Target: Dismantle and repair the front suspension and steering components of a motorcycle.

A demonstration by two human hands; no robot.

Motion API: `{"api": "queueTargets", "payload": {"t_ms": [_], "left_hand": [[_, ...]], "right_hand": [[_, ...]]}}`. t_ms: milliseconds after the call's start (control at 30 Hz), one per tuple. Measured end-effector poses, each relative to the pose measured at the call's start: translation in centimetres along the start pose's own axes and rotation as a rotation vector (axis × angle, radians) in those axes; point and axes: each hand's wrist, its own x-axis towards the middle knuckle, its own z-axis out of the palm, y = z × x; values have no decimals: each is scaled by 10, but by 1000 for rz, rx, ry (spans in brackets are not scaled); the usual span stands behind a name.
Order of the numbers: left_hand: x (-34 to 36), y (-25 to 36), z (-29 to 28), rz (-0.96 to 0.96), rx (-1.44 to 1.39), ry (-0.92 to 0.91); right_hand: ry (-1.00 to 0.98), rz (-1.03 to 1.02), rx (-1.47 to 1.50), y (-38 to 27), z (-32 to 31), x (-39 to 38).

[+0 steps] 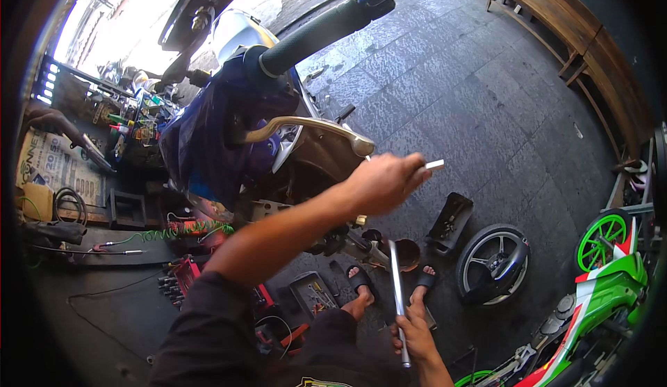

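Observation:
My left hand (394, 182) is raised just below the end of a brake lever (306, 124) on a blue motorbike (203, 133), its fingers closed around a short pale bar (434, 165) that sticks out to the right. Low in the view, my right hand (411, 337) grips a long chrome tube or bar (397, 286), held upright in the picture beside the dark front fork assembly (361, 246). Behind the bar's upper part is a round dark container (411, 253). The motorbike's handlebar grip (316, 29) angles up at the top.
A loose wheel (514, 262) and black bin (448, 224) lie right of my sandalled feet. A green motorbike (611, 283) stands far right below a wooden bench (549, 19). A tool tray (313, 297), red toolbox (186, 276), green coiled hose (177, 232) and cluttered shelving (135, 116) occupy the left.

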Motion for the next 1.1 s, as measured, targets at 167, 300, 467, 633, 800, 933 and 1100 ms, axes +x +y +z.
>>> {"api": "queueTargets", "payload": {"t_ms": [167, 300, 467, 633, 800, 933, 1100], "left_hand": [[-107, 20, 39, -164, -363, 106], [-202, -24, 129, -627, -300, -89], [-335, -72, 247, -1301, -264, -110], [-485, -36, 372, -1847, -519, 57], [-558, 47, 508, -2141, -773, -70], [-574, 87, 594, -2228, -924, -65], [-576, 151, 646, -2277, -855, 287]], "right_hand": [[266, 79, -63, -2, -63, -3], [285, 307, -379, -8, -99, 37], [126, 642, -671, -19, -104, 98], [-11, 823, -969, 31, -62, 164], [-54, 808, -1228, 158, -85, 299], [-57, 261, -1422, 259, -86, 380], [207, 288, -1416, 386, -75, 431]]}}
